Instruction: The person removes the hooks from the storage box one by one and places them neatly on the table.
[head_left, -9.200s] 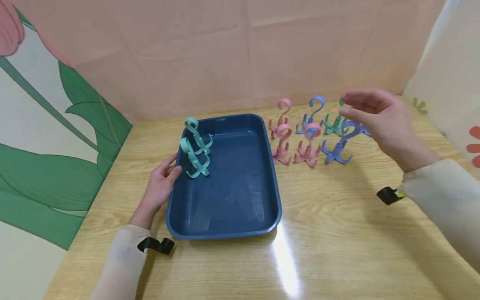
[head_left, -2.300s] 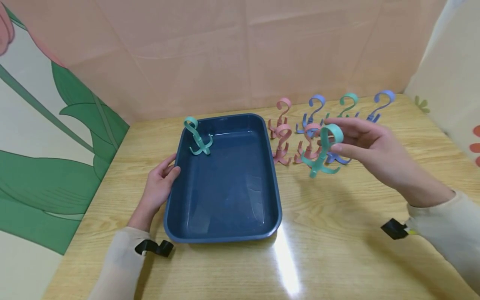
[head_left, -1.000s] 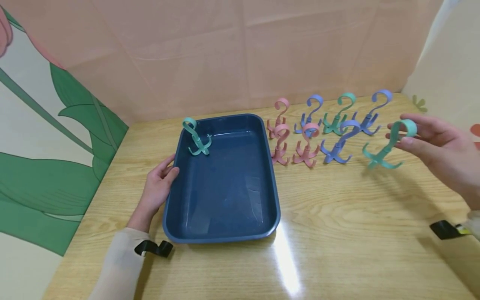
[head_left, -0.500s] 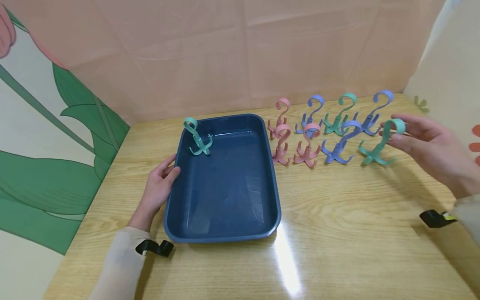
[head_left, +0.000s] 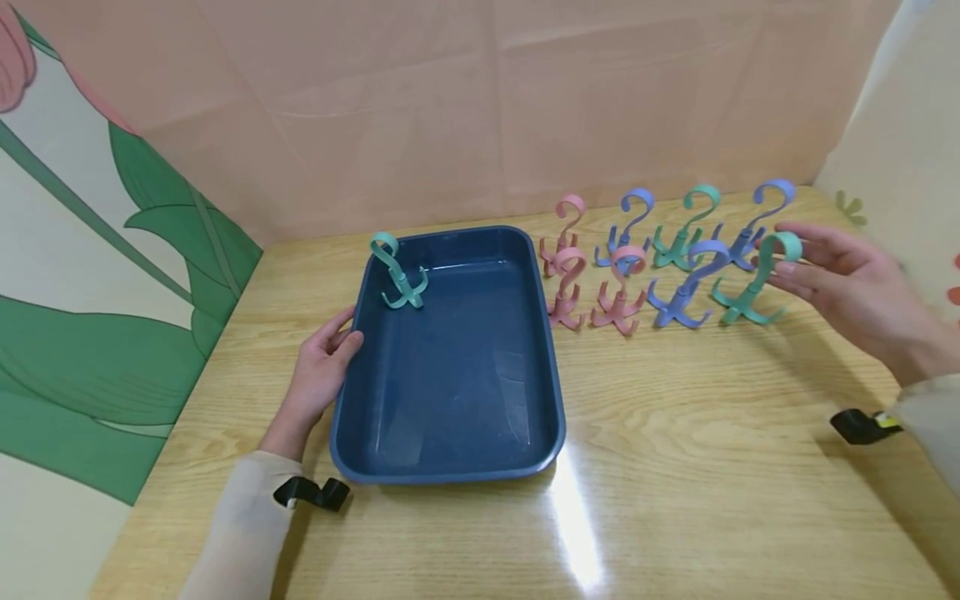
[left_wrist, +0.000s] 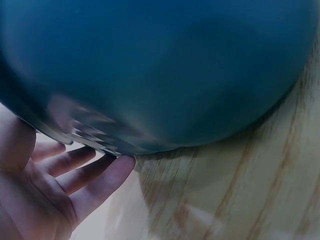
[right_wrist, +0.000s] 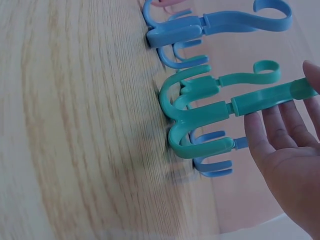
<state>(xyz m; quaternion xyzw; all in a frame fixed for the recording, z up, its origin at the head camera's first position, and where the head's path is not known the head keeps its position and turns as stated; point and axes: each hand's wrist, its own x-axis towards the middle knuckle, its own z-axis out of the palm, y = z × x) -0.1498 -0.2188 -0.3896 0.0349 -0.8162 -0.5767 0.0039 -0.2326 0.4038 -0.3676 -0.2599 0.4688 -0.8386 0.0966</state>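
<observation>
My left hand (head_left: 318, 375) holds the left rim of a deep blue plastic tray (head_left: 450, 481), thumb over the edge. In the left wrist view its fingers (left_wrist: 102, 187) lie against the tray's outer wall. One green four-pronged hook (head_left: 405, 287) stands inside, at the back left corner. On the right, my right hand (head_left: 855, 292) holds another green hook (head_left: 750, 296) by its stem, prongs down at the tabletop, at the right end of the front row. The right wrist view shows the fingers along one side of that stem (right_wrist: 265, 99) and the thumb opposite.
Right of the tray, the front row has two pink hooks (head_left: 618, 304) and a blue hook (head_left: 682, 300). Behind stand a pink hook (head_left: 561, 242), a blue hook (head_left: 625, 242), a green hook (head_left: 682, 242) and a blue hook (head_left: 742, 242). A pink-covered wall (head_left: 450, 108) rises behind.
Over these frames, the front green hook left the tray in my right hand, went right, and came down beside the front blue hook. The left hand keeps its place on the rim.
</observation>
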